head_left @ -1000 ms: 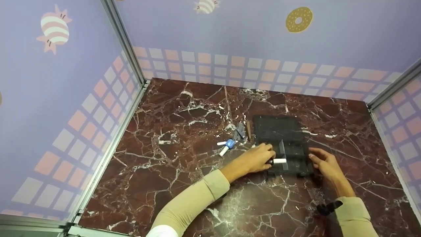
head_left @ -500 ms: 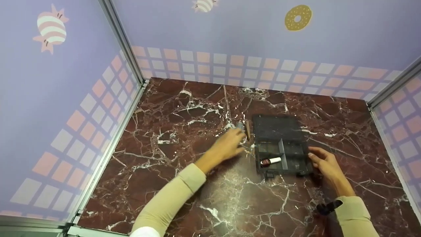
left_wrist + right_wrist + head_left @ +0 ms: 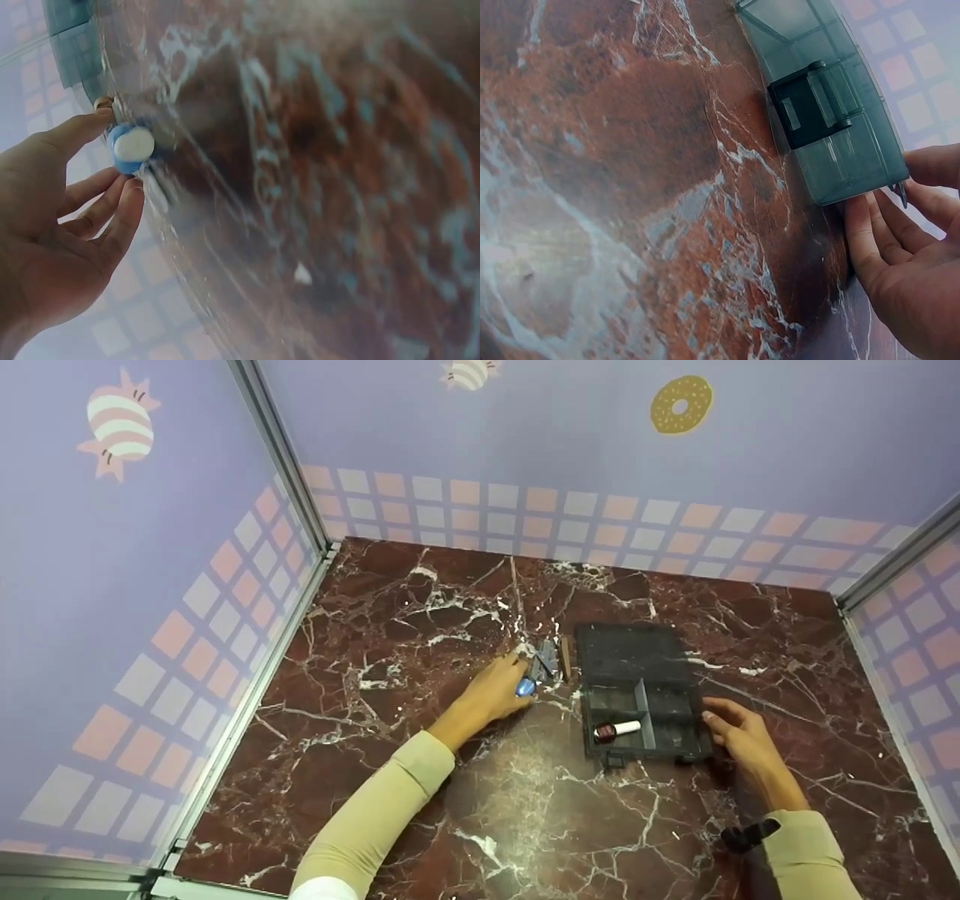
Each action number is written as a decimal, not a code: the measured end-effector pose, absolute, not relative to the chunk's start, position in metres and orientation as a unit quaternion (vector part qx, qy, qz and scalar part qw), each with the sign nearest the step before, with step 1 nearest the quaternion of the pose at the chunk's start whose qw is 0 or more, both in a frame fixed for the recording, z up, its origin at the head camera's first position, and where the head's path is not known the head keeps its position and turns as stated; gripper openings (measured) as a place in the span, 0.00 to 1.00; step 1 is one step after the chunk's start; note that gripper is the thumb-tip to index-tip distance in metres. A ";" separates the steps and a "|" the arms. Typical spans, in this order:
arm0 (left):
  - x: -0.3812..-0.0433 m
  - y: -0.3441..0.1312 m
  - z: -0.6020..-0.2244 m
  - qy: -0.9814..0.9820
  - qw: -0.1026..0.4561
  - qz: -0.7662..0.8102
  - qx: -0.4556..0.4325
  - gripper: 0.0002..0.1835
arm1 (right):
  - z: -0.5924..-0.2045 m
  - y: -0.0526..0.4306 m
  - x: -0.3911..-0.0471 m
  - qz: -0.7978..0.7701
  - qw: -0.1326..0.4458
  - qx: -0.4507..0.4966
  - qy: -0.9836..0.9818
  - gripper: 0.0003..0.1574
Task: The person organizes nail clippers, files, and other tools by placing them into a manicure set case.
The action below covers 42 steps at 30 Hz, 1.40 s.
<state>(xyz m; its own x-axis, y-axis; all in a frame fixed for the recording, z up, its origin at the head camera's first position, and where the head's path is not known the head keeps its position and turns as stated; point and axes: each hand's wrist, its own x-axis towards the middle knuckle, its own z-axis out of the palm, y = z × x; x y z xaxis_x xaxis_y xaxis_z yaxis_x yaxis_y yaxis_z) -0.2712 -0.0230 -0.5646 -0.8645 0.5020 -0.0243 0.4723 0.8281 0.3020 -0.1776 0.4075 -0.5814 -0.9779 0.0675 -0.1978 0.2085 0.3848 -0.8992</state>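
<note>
In the head view my left hand (image 3: 491, 690) is at a blue nail polish bottle (image 3: 526, 687). The left wrist view shows its white cap (image 3: 135, 144) between my thumb and fingertips. A second white cap (image 3: 155, 189) lies just below it. A dark red nail polish bottle (image 3: 606, 731) with a white cap lies in the front left compartment of a dark see-through plastic case (image 3: 589, 712), whose lid is laid back. My right hand (image 3: 742, 735) touches the case's right side with its fingertips. The right wrist view shows those fingers at the case's end, by a black latch (image 3: 810, 109).
Grey flat pieces (image 3: 546, 658) and a narrow brown strip (image 3: 566, 658) lie left of the case lid. A pale divider (image 3: 643, 709) splits the case. Patterned walls (image 3: 465, 435) border the marbled tabletop (image 3: 420, 660) at the back and sides.
My left hand has let go of the dark red bottle inside the case and moved left to the blue bottle. My right hand has stayed at the case's side.
</note>
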 end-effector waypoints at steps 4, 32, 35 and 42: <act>-0.271 -0.020 -0.568 0.956 0.043 0.135 0.257 0.29 | -0.584 0.408 -0.180 -0.549 0.065 0.082 0.829 0.32; -0.223 0.105 -0.534 0.900 0.081 0.210 0.373 0.21 | -0.581 0.407 -0.180 -0.521 0.048 0.072 0.849 0.31; -0.218 0.117 -0.539 0.900 0.065 0.181 0.391 0.21 | -0.585 0.409 -0.181 -0.521 0.047 0.071 0.850 0.31; -0.212 0.127 -0.549 0.899 0.047 0.152 0.408 0.21 | -0.587 0.410 -0.182 -0.515 0.034 0.064 0.854 0.29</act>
